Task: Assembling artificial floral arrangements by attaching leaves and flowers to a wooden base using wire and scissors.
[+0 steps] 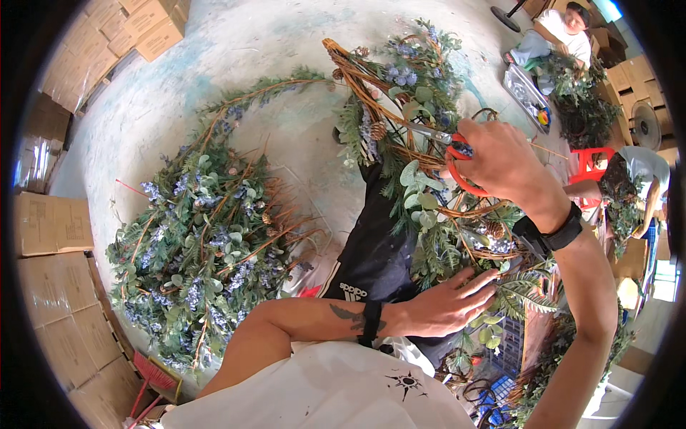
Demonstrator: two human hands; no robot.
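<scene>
A twig wreath (418,154) with green leaves, pinecones and blue blossoms rests across my dark-trousered legs. My right hand (507,161) is closed round the red handles of a pair of scissors (459,171). Their metal blades point left over the brown twigs, beside a pinecone (378,131); whether the tips touch a stem I cannot tell. My left hand (450,304) holds nothing. Its fingers are stretched out at the wreath's near edge, by fern leaves (525,293). Both wrists wear black bands.
Several similar sprays lie in a pile (207,250) on the floor at left. Cardboard boxes (57,225) line the left wall, near a red broom (153,372). Two people sit at far right with greenery, near a metal tray (525,96) and a red chair (589,168).
</scene>
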